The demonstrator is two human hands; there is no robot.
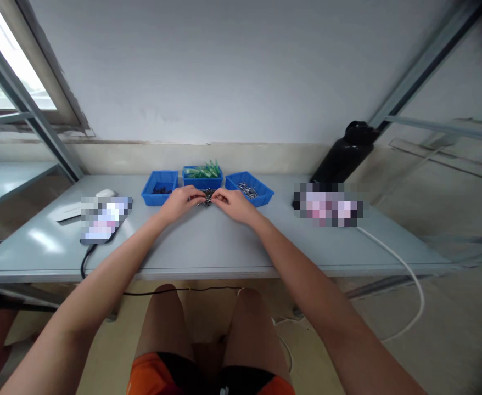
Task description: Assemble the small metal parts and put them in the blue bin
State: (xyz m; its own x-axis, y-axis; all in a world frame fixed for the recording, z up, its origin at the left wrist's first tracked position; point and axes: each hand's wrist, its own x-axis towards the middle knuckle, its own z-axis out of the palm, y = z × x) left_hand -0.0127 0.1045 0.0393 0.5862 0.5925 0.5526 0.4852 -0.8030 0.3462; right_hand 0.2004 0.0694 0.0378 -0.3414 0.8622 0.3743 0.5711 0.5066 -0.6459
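Both hands meet over a small heap of dark metal pieces point(208, 196) on the grey table, in front of the middle blue bin. My left hand point(183, 201) is at the heap's left side, its fingers closed together. From the right, my right hand point(231, 203) reaches the same heap with thumb and fingers pinched. What either hand grips is too small to make out. Behind them stand a left blue bin point(149, 192) with dark small parts, a middle blue bin point(202, 181) with green packets, and a right blue bin point(264, 196) with silver metal parts.
A phone point(107, 219) with a black cable lies on the table point(208, 252) at left, beside a white case point(106, 193). At right are another device point(327, 208) with a white cable and a black bottle point(343, 153). A wall rises behind.
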